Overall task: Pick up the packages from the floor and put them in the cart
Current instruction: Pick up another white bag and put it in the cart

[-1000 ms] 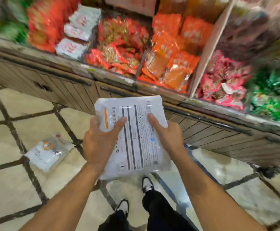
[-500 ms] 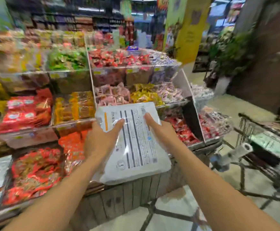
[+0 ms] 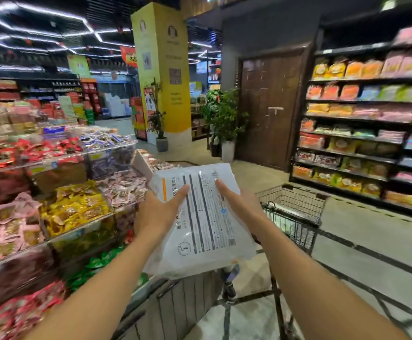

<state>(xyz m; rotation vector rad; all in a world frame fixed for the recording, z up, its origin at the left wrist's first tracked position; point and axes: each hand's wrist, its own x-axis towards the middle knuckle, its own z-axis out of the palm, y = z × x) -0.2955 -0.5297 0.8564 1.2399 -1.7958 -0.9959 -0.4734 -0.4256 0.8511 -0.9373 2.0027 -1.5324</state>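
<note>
A flat white package [image 3: 205, 231] with dark printed stripes and an orange bar is held up in front of me at chest height. My left hand [image 3: 159, 212] grips its left edge, thumb on top. My right hand [image 3: 239, 204] grips its right side, thumb across the print. The black wire shopping cart [image 3: 295, 209] stands just beyond and to the right of the package, its basket partly hidden behind the package and my right forearm. Something pale lies inside the basket. No package on the floor is in view.
A tiered display of bagged snacks [image 3: 60, 200] fills the left, its wooden base close to my left arm. Shelves of goods [image 3: 362, 133] line the right wall. A brown door [image 3: 271, 111], potted plants [image 3: 224, 119] and a yellow pillar [image 3: 163, 69] stand ahead across the open floor.
My view has lifted from the floor and swung right, from the snack display toward the cart. Both hands kept the same hold on the white package. The package on the floor has left view.
</note>
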